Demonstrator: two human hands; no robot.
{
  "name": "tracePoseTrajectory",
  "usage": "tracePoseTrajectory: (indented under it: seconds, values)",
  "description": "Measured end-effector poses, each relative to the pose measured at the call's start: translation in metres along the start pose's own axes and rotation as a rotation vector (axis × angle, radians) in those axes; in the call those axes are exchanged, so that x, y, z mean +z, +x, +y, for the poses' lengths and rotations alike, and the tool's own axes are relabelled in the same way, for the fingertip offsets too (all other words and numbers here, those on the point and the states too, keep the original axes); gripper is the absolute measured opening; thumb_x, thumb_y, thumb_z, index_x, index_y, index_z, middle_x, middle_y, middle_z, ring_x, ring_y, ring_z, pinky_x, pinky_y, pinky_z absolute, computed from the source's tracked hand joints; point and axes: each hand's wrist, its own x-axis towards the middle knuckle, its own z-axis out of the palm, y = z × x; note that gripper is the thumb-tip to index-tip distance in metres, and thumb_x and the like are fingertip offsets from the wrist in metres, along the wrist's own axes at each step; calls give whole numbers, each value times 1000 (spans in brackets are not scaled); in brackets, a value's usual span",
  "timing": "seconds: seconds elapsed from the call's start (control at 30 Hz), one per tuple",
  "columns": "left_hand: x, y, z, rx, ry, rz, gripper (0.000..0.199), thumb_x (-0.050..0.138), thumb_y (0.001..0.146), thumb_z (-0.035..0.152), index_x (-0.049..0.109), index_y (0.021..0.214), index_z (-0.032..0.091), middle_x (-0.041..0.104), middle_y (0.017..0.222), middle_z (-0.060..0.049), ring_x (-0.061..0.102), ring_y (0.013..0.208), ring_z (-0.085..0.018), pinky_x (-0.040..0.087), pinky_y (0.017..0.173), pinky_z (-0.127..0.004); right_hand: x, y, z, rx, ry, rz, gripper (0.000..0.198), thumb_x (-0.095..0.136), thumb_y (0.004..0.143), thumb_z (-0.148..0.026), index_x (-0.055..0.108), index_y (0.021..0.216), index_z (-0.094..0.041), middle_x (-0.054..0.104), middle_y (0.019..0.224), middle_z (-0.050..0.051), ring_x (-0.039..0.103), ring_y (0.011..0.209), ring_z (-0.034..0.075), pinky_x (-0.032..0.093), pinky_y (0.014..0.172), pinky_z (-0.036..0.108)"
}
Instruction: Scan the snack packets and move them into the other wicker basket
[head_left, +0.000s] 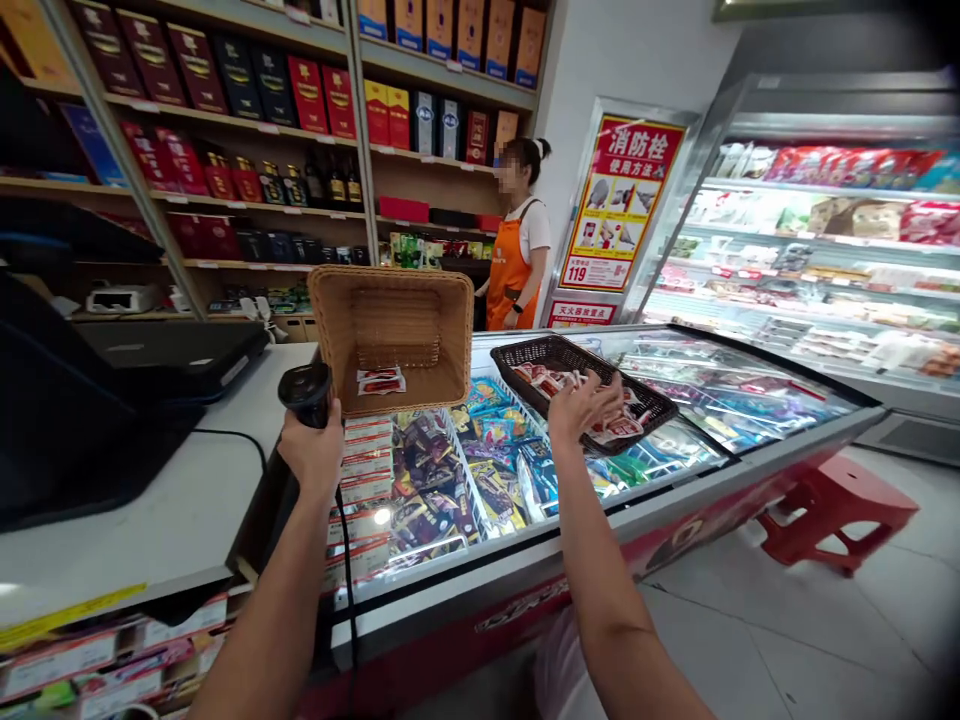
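Holding a black scanner, the person's left hand is closed around its handle at the edge of the white desk. The right hand is over the dark basket on the freezer, fingers loosely spread above red-and-white packets; none is visibly gripped, and whether a fingertip touches one I cannot tell. Between the hands stands a tan basket, its opening facing the wearer, with a few similar packets inside.

As I judge it, overlapping packets could come up two together, a knock against the rim could slide the dark basket on the smooth glass, and the scanner's hanging cord could snag on the freezer's corner.

Counted: one scanner, two baskets, one freezer; the packets overlap too much to number. Farther out are one person in an orange apron and one red stool.
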Motion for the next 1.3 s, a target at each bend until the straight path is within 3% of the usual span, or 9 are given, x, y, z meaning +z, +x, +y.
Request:
tracePoseTrajectory:
  seconds: [0.17, 0.23, 0.37, 0.5, 0.77, 0.93, 1.03, 1.17, 1.3]
  values:
    - [-8, 0, 0, -77, 27, 100, 49, 66, 87, 55, 68, 117, 17, 78, 121, -23, 72, 119, -45, 53, 102, -52, 95, -92, -61, -148, -83, -787, 20, 62, 97, -22, 68, 116, -19, 67, 131, 21, 60, 127, 38, 42, 117, 63]
    - [-7, -9, 3, -64, 4, 98, 46, 65, 89, 54, 68, 118, 18, 79, 119, -22, 72, 118, -43, 53, 99, -50, 139, -133, -79, -105, -141, -959, 20, 70, 93, -25, 71, 112, -18, 69, 125, 20, 65, 120, 36, 48, 112, 59]
    - [-3, -30, 6, 30, -39, 49, 43, 63, 93, 54, 66, 118, 19, 80, 112, -21, 76, 112, -40, 54, 87, -41, 203, -189, -91, 133, -108, -982, 25, 84, 83, -39, 72, 89, -18, 69, 122, 26, 63, 125, 40, 49, 106, 65]
    - [4, -40, 6, 79, -35, -41, 36, 62, 95, 51, 65, 114, 21, 81, 108, -20, 78, 106, -39, 53, 83, -39, 227, -211, -87, 269, -134, -942, 33, 89, 72, -43, 64, 75, -21, 72, 115, 27, 61, 130, 44, 44, 108, 72]
    - [12, -42, 6, 143, -17, -1, 35, 67, 91, 48, 69, 111, 19, 82, 95, -16, 80, 98, -37, 55, 80, -38, 192, -184, -91, 438, 254, -878, 29, 78, 75, -34, 59, 94, -25, 76, 96, 3, 71, 95, 22, 55, 93, 35]
    - [16, -38, 7, 145, -69, -2, 42, 68, 88, 50, 72, 115, 18, 82, 109, -16, 78, 109, -36, 56, 88, -38, 146, -128, -78, 817, 582, -720, 22, 74, 81, -35, 60, 93, -23, 75, 89, -1, 70, 88, 17, 56, 85, 28]
    - [19, -35, 7, 151, -109, -50, 41, 71, 83, 53, 71, 106, 19, 82, 102, -14, 77, 101, -34, 56, 85, -37, 109, -105, -60, 866, 640, -692, 22, 70, 86, -43, 64, 92, -22, 74, 85, -1, 69, 81, 17, 56, 79, 28]
    - [21, -42, 15, 9, -295, -526, 42, 77, 75, 61, 61, 82, 23, 62, 59, 0, 59, 53, -19, 45, 56, -29, 68, -96, -35, 601, 414, -729, 32, 71, 86, -51, 73, 91, -20, 77, 89, 3, 69, 85, 20, 55, 82, 31]
    - [17, -55, 26, -26, -297, -976, 48, 84, 70, 62, 59, 80, 22, 52, 50, 6, 42, 43, -11, 35, 50, -26, 56, -88, -21, 406, 198, -690, 36, 67, 91, -52, 78, 94, -18, 81, 102, 10, 72, 98, 25, 54, 92, 35]
